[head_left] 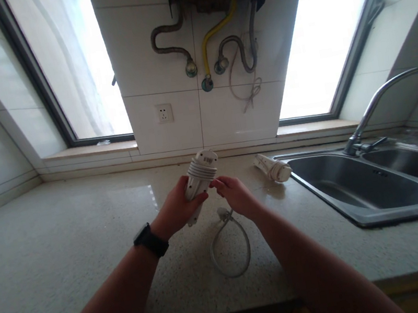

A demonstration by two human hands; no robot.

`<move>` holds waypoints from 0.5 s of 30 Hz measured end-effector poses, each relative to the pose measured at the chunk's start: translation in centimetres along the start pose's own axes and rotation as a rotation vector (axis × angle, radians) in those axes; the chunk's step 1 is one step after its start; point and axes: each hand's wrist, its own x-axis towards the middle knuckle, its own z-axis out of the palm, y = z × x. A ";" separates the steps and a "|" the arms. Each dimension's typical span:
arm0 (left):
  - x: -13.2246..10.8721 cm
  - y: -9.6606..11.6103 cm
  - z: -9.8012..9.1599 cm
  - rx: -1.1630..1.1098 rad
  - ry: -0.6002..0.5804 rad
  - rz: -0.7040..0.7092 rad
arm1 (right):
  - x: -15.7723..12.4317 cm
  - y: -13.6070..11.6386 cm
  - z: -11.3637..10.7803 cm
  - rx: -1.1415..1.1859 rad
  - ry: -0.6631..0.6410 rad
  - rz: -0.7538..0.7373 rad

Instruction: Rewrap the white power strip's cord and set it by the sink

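My left hand [179, 203] is wrapped around a white power strip [199, 183], held tilted above the counter. Several turns of white cord [203, 169] are wound around its upper part. Close to its right side, the fingers of my right hand [232, 191] are pinched together on the cord. Below that hand hangs a loose loop of the cord [234, 275], with what looks like the plug [224, 214] near its top. A second white power strip [273, 167], also wrapped in its cord, lies on the counter to the right.
A speckled stone counter [90, 260] runs along the tiled wall. The double steel sink [365, 219] with a curved faucet [373, 104] is at the right. On the wall are a socket [164, 113], hoses and a yellow pipe [204, 46], between two bright windows.
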 end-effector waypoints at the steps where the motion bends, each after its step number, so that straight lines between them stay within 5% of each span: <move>1: 0.0 0.0 0.0 0.058 0.025 0.007 | 0.0 0.0 0.2 -0.043 0.040 0.011; 6: -0.4 -0.1 0.1 0.322 0.078 0.031 | -0.1 -0.4 0.8 -0.179 0.112 0.038; 15: -0.6 1.1 0.5 0.626 0.083 0.016 | -1.6 -2.9 1.4 -0.030 -0.025 0.001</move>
